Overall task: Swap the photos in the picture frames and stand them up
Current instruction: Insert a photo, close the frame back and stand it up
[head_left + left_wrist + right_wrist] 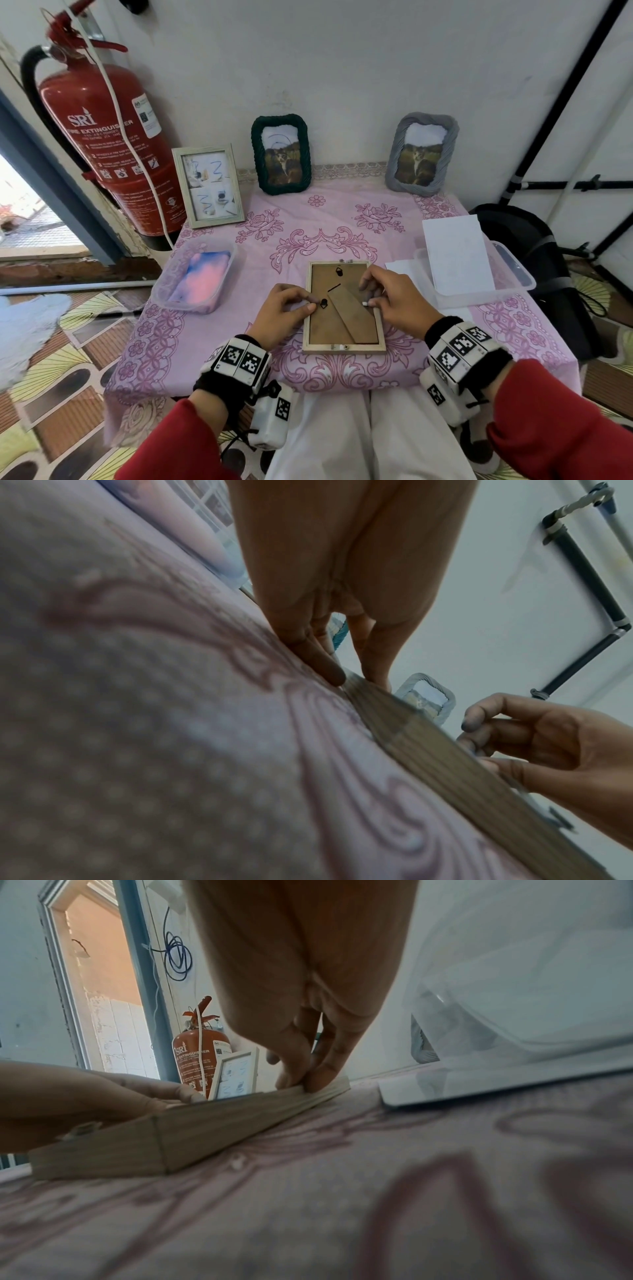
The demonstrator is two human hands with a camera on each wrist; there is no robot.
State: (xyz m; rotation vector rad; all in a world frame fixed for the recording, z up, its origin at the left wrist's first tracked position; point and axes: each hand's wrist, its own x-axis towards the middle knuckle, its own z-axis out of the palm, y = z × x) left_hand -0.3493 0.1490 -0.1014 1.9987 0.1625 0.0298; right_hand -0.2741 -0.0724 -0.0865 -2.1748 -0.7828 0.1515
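A light wooden picture frame (329, 325) lies face down on the pink tablecloth (308, 222), its brown backing board and folded stand facing up. My left hand (310, 304) pinches the frame's left edge beside a black turn clip (323, 303). In the left wrist view the thumb lies against the frame's (428, 750) outer side and a finger on top. My right hand (367, 298) pinches the right edge at a small white tab (365, 303). In the right wrist view its fingertips (318, 1080) press on the frame's (212, 1129) rim.
Three frames stand at the back: a white one (207, 186), a dark green one (281, 154) and a grey one (422, 154). A clear tub (164, 284) with a pink-blue photo sits left. Another tub (513, 274) with white sheets sits right. A fire extinguisher (113, 144) stands back left.
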